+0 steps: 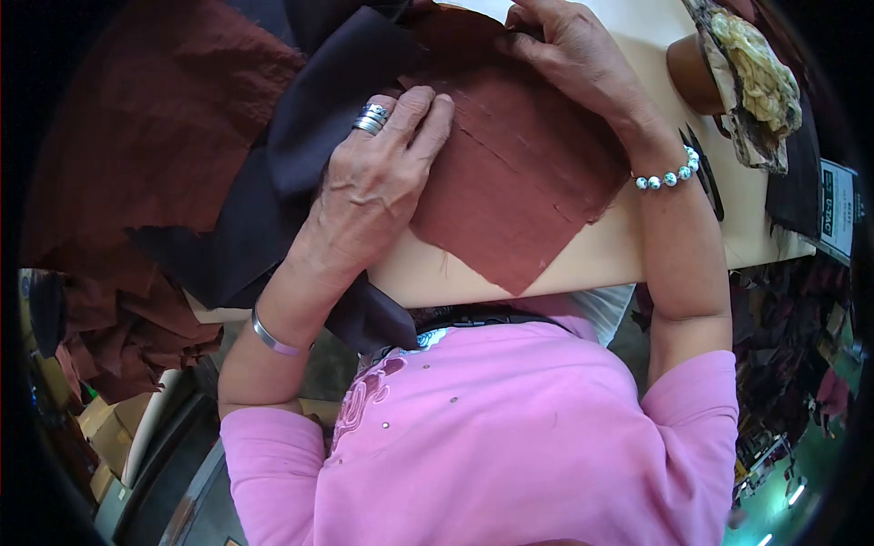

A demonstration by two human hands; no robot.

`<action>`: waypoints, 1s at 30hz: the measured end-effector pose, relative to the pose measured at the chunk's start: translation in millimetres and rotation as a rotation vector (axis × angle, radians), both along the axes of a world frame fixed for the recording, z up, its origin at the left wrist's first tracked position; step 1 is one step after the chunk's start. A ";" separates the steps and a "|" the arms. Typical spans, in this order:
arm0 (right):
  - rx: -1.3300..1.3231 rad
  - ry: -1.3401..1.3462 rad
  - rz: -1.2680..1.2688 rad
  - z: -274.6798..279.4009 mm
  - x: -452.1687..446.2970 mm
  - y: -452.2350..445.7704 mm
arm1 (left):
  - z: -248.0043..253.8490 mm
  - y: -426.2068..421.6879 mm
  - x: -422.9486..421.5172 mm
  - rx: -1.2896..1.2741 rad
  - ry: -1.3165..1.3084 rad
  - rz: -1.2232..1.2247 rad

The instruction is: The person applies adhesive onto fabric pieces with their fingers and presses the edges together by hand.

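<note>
A reddish-brown piece of cloth (519,191) lies on the pale table, its pointed corner near the front edge. My left hand (387,159), with rings on one finger, presses curled fingertips on the cloth's left edge, beside dark navy fabric (314,118). At the cloth's far right edge, my right hand (569,50) pinches the fabric between thumb and fingers. A slit-like line runs across the middle of the cloth.
More brown fabric (137,118) spreads at the left. On the right are a brown round container (694,73), a patterned bundle (760,86), black scissors or snips (706,177) and a labelled box (836,207). The table's front edge (510,296) runs before my body.
</note>
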State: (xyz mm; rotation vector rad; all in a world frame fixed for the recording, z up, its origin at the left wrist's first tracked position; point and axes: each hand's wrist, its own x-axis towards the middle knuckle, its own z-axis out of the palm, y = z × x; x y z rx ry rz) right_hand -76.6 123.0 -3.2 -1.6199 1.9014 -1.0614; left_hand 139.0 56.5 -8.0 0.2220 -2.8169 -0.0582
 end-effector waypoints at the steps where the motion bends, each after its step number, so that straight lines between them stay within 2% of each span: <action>1: 0.010 -0.003 -0.003 0.1 -0.3 -0.5 | 1.3 -0.4 0.6 -0.004 -0.011 -0.011; 4: 0.045 -0.037 0.000 3.1 -0.6 -1.0 | 4.9 0.9 4.0 -0.011 -0.066 -0.068; 10: 0.027 -0.038 0.002 3.1 -0.4 0.0 | -3.7 4.1 1.0 0.028 0.061 0.036; 16: 0.052 0.014 -0.020 4.9 -0.6 -2.2 | 6.9 14.4 2.9 -0.162 -0.081 -0.045; 19: 0.040 0.014 0.001 3.8 -1.8 -2.4 | 12.3 10.0 2.9 -0.050 -0.120 -0.036; 22: 0.077 0.031 -0.015 4.9 0.7 -3.8 | 1.9 -4.9 4.0 0.025 -0.028 0.006; 26: -0.073 0.329 -0.066 1.8 12.1 -11.5 | -5.6 -16.9 -1.4 -0.062 0.123 -0.012; 30: -0.083 0.107 -0.073 -5.4 10.0 -17.4 | -6.9 -14.9 -1.5 -0.048 0.127 0.039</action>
